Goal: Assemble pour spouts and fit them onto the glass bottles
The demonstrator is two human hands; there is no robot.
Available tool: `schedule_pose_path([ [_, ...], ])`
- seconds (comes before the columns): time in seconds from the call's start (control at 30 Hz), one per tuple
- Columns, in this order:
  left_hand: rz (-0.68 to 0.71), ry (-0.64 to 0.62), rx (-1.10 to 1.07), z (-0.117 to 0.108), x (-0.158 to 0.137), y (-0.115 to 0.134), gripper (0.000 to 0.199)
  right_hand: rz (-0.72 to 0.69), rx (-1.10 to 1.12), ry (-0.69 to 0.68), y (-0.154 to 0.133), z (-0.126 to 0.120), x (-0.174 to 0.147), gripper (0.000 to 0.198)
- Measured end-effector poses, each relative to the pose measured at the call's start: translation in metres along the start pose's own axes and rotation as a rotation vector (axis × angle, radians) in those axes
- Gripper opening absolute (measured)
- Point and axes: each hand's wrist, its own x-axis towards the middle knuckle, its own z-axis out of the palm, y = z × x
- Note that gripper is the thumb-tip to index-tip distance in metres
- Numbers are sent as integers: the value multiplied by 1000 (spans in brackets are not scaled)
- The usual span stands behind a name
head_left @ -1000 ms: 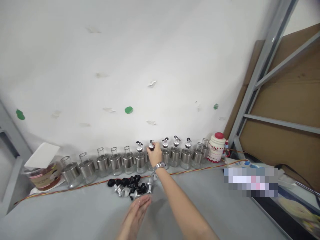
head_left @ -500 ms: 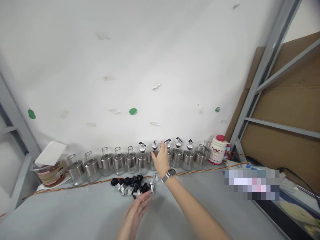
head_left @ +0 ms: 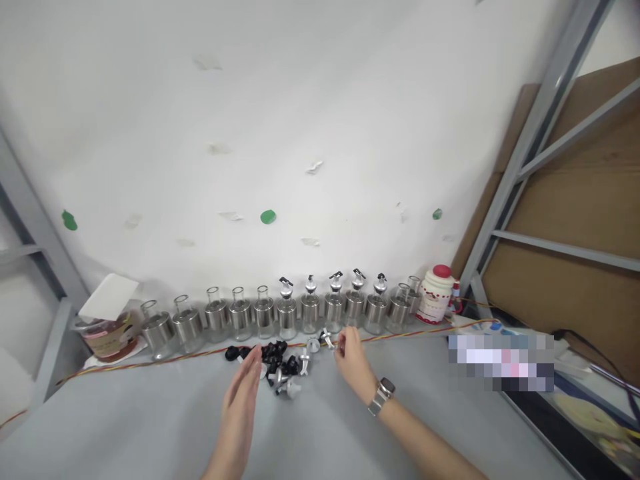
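My left hand is stretched out flat, fingers together, at the left side of a pile of black and silver pour spouts; it holds nothing. My right hand, with a watch on its wrist, has its fingers curled in just above the table. What they hold, if anything, is hidden. One silver pour spout lies close to its fingertips. Behind stands a row of glass bottles with metal sleeves. Several carry pour spouts, like the middle bottle; others have bare necks, like the left bottle.
A red and yellow twisted cord runs along the table in front of the bottles. A tub with a white lid stands at the left end, a cream jar with a red lid at the right. Grey metal frame posts flank the table.
My right hand has come back from the bottles down to the table, its fingers now curled. My left hand has moved left, and a few spouts lie shifted toward the front.
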Motion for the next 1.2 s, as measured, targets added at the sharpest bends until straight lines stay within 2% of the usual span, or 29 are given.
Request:
schedule_pose_path([
  [0.17,39,50,147,-3,7,3,31,-147,-27,-165,-10,6,7,42],
  [0.3,38,72,300,-4,9,5,30,-195,-69,-246,-15,12,15,45],
  [0.47,52,108,395,-3,10,12,27,-48,-81,-169,-7,19,21,37],
  [0.6,49,117,422,-2,9,12,27,78,0,-138,7,23,22,28],
  [0.8,56,89,467,-3,9,7,26,193,354,-121,10,13,22,27],
  [0.93,89,46,524,-5,10,2,26,317,689,-212,-4,-1,14,31],
  [1.0,170,-11,577,-2,6,-1,27,370,846,-292,-14,-6,5,36],
  [1.03,236,-80,631,0,2,-2,29,392,912,-332,-19,-8,-1,36],
  [1.13,438,-425,877,6,-10,-8,39,442,1051,-453,-36,-10,-19,31],
  [1.2,480,-571,998,6,-16,-13,42,460,1114,-525,-47,-10,-29,26],
])
